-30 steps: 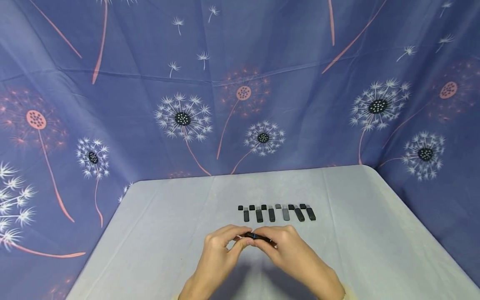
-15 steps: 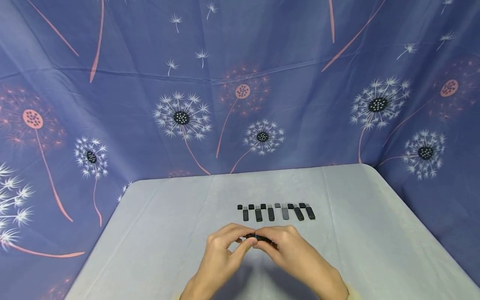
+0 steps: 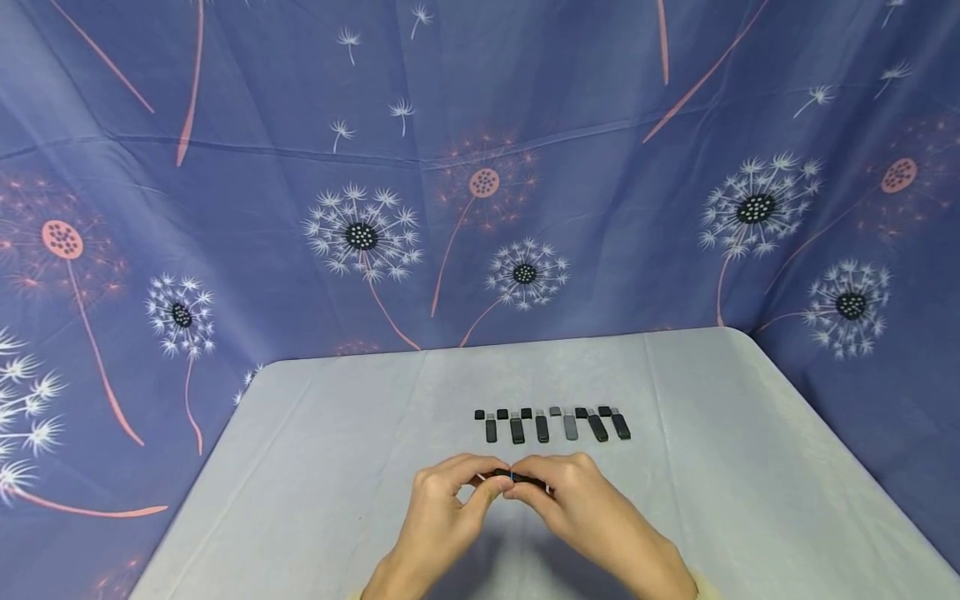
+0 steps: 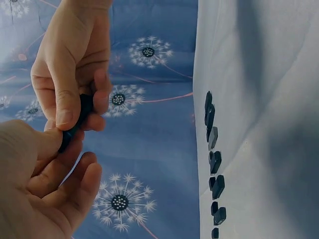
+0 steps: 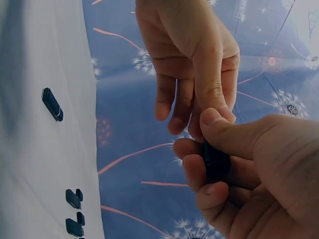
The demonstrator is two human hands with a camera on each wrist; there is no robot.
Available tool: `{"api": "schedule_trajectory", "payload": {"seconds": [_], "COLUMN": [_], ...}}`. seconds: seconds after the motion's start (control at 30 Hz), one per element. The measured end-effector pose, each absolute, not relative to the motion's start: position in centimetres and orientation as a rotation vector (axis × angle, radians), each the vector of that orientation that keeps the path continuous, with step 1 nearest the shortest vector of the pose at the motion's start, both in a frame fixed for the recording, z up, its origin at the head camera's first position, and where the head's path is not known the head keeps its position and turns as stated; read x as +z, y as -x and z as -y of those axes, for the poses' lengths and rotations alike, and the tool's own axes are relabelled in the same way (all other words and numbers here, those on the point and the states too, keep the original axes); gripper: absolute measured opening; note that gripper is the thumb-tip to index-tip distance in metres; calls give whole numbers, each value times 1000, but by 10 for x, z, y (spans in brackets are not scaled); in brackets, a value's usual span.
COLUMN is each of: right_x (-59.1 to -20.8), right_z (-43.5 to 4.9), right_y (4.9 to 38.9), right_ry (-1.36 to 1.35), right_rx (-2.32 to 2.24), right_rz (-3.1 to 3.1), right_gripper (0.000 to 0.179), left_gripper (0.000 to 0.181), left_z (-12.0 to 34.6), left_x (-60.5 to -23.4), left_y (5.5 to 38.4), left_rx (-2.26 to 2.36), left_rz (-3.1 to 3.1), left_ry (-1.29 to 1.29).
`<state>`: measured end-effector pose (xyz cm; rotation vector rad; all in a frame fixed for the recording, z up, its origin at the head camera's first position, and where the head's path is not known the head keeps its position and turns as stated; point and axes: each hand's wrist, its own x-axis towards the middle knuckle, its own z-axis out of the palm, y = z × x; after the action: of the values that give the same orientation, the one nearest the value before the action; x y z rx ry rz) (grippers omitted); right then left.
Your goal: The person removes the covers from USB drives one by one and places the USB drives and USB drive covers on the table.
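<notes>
In the head view, my left hand (image 3: 442, 508) and right hand (image 3: 585, 512) meet over the near part of the table, fingertips touching or nearly so. Between them is a black USB stick (image 3: 531, 480), with a thin blue line showing at the join. My left thumb and fingers pinch its left end, mostly hidden behind them. The right hand grips the body, whose dark side (image 5: 217, 160) shows in the right wrist view. From the left wrist, a dark stretch of the stick (image 4: 85, 105) is visible between the two hands.
Behind the hands, a row of uncapped USB sticks (image 3: 542, 428) lies on the grey-white table (image 3: 337, 467), small caps (image 3: 527, 413) beside their connectors. A dark USB stick (image 5: 52, 104) lies apart in the right wrist view. Patterned blue cloth (image 3: 600, 192) hangs around the table.
The fingertips of both hands have drawn closer together over the stick, and less of its blue part shows. The view has shifted slightly; the row on the table is unchanged.
</notes>
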<state>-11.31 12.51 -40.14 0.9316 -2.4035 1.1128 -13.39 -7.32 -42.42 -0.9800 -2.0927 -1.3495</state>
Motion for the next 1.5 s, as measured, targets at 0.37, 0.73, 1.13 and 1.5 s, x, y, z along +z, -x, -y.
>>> {"api": "schedule_trajectory", "payload": {"seconds": [0.37,0.73,1.13,1.5], "right_x": [-401,-401,-406,-406], "right_z": [-127,-129,-129,-137], "right_y": [111,113,112,121], "right_ry": [-996,-1013,-849,-865], "right_rx": [1164,1185,1099,987], "right_rz": [2355,2292,2360,2239], "right_gripper": [11,12,7,18], "left_gripper": [6,13,11,19], "left_z": [73,76,80,86], "left_x": [-422,-420,-420,-415], "left_y": [129,130,132,136], "left_rx": [-1401,-1389,-1332,-1296], "left_rz": [2132,2106,2164,2158], "left_ry": [966,903,868,895]}}
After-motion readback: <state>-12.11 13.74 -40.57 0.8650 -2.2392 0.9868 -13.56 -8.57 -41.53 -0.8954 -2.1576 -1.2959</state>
